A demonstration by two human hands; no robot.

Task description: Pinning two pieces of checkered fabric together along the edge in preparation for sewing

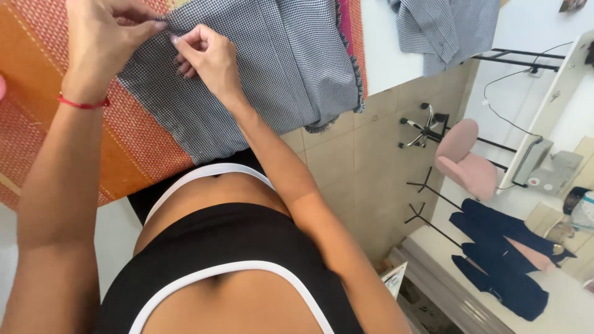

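Forearms lead up to both hands: left hand (105, 31) and right hand (207, 52) pinch the checked shirt (272, 68), orange woven cloth (37, 111) beneath.

- Left hand (102, 34): arm stretched forward, wrist bent, thumb and fingers (150, 26) pinched shut together.
- Right hand (207, 52): forearm angled inward across the body, elbow bent, fingertips closed in a pinch, knuckles up.
- Both hands close, nearly touching, fingertips facing each other.
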